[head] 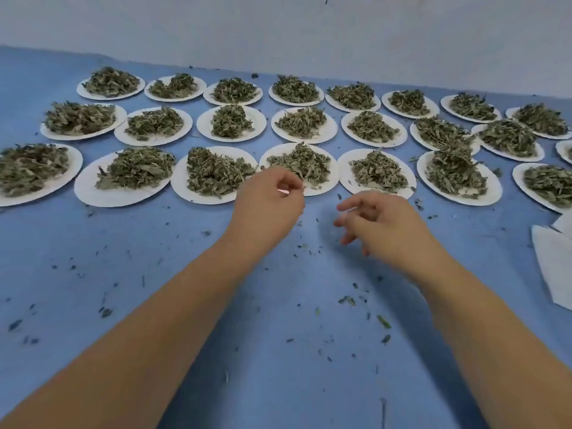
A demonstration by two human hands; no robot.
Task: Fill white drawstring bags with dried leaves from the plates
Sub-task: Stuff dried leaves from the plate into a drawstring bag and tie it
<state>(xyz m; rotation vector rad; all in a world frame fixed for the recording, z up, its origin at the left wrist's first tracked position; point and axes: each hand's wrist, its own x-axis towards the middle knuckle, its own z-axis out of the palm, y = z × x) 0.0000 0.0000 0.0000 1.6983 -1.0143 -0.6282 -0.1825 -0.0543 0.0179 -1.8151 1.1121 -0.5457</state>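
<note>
Several white plates heaped with dried green leaves stand in rows on the blue surface. My left hand (268, 201) hovers at the near rim of a front-row plate (325, 184). Its fingers and thumb are curled into a loop with a white sliver showing inside, and I cannot tell whether they pinch anything. My right hand (382, 226) is slightly blurred. It floats above the blue surface in front of the neighbouring plate (346, 178) with its fingers loosely spread, holding nothing. Flat white bags (554, 267) lie at the right edge, partly cut off by the frame.
The blue surface (154, 274) in front of the plates is sprinkled with leaf crumbs. A pale wall (278, 32) runs behind the far row of plates. Plates reach both the left and right edges of the view.
</note>
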